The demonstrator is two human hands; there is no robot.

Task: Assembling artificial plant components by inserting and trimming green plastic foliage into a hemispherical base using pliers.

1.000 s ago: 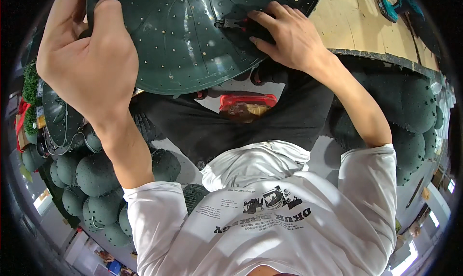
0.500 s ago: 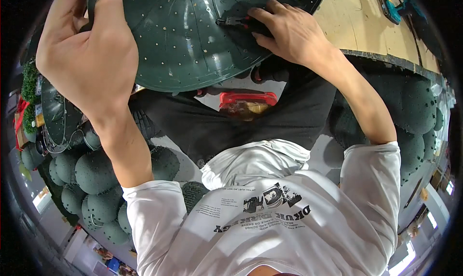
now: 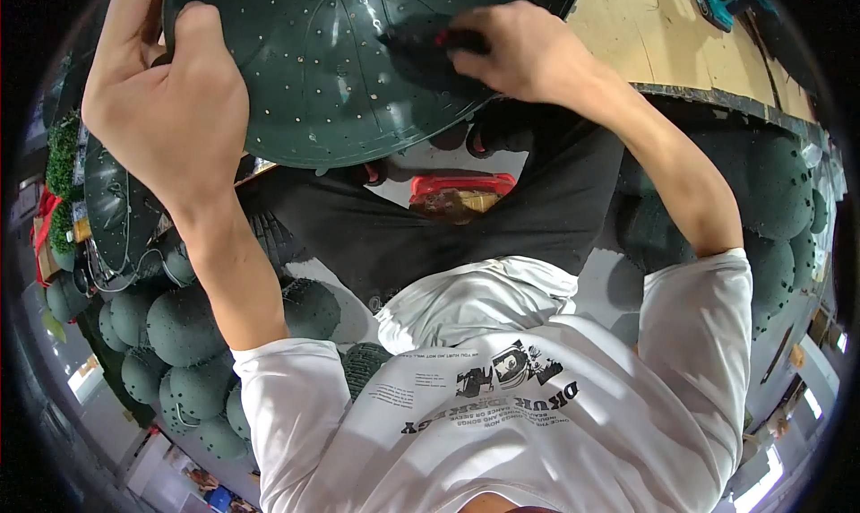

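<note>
While the left hand grips it, the perforated green dome shines glossy.

Glossy green perforated plastic dome; matt wooden board.

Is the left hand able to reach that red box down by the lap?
Probably not now: the left hand is gripping the green dome's rim, and the dome hangs above the red box.

Bright overhead light, soft shadows, sharp centre, strong fisheye bending and dark rim.
</note>
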